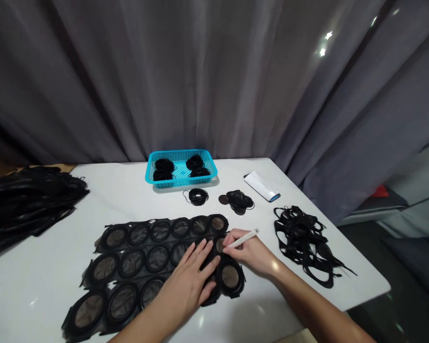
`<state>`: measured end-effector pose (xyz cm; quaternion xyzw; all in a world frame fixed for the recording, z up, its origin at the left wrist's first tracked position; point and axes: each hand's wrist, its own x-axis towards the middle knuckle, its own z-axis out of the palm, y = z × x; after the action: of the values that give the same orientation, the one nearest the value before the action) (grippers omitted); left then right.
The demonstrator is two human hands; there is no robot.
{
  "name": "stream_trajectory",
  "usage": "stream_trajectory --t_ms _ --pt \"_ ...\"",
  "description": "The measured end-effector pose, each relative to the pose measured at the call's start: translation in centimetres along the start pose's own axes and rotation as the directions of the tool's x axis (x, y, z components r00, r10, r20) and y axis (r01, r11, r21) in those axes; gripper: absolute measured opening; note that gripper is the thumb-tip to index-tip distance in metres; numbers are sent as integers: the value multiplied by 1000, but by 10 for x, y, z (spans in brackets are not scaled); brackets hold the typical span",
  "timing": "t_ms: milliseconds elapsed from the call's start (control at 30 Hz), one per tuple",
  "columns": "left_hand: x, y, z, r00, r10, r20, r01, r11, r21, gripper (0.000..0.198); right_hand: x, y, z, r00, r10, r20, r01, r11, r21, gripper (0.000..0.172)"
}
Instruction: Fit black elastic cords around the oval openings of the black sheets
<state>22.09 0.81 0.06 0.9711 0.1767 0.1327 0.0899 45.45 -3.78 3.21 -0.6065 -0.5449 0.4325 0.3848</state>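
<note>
Though beside grey curtains [207, 76], white table [119, 200] under black sheeting [157, 257].

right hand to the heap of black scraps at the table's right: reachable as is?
Probably yes: nothing visible stands on the white tabletop between the right hand and the heap of black scraps. The white pen-like tool it holds may hamper grasping, though.

The black ring-patterned sheet [157, 258] looks sheer and fabric-like, the white table [125, 195] smooth and glossy, the blue perforated basket [182, 183] plastic, the grey pleated curtain [214, 81] matt cloth.
</note>
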Motion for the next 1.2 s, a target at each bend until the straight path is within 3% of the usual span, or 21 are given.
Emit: stream_trajectory --t_ms 333,400,500,533,600,667,733,867,1000,1200 --pt "1 1 -2 1000 6 0 -6 1000 13 60 -4 -7 3 997 -77 21 79 985 -151 21" --pt "0 1 -2 1000 -2 6 2 1000 9 64 -9 -8 11 988 -150 47 157 946 -284 17" --pt "-1 2 -2 1000 -5 12 5 1000 -4 63 -11 -3 10 966 -232 118 258 799 -543 12" --pt "-2 2 -2 1000 -5 10 6 1000 -10 61 -9 0 4 966 -244 90 248 756 -605 12" --pt "-2 2 -4 1000 -7 11 7 1000 -18 58 1 4 -16 962 -255 -97 133 749 -649 13" --pt "-1 1 -7 1000 -3 23 3 1000 -20 57 15 6 -39 913 -224 -340 -7 826 -563 16" --pt "2 1 -9 1000 9 29 -8 1000 -30 56 30 6 -52 899 -151 -412 -45 901 -430 18" --pt "12 -2 -6 999 -35 2 35 999 -24 59 50 3 -41 974 -121 -194 69 965 -252 16" --pt "18 -4 -2 997 -79 16 79 997 12 67 55 3 -23 991 -135 10 135 981 -141 16" --pt "16 -2 -2 997 -70 30 70 997 22 67 58 2 -25 986 -144 84 154 979 -134 15"
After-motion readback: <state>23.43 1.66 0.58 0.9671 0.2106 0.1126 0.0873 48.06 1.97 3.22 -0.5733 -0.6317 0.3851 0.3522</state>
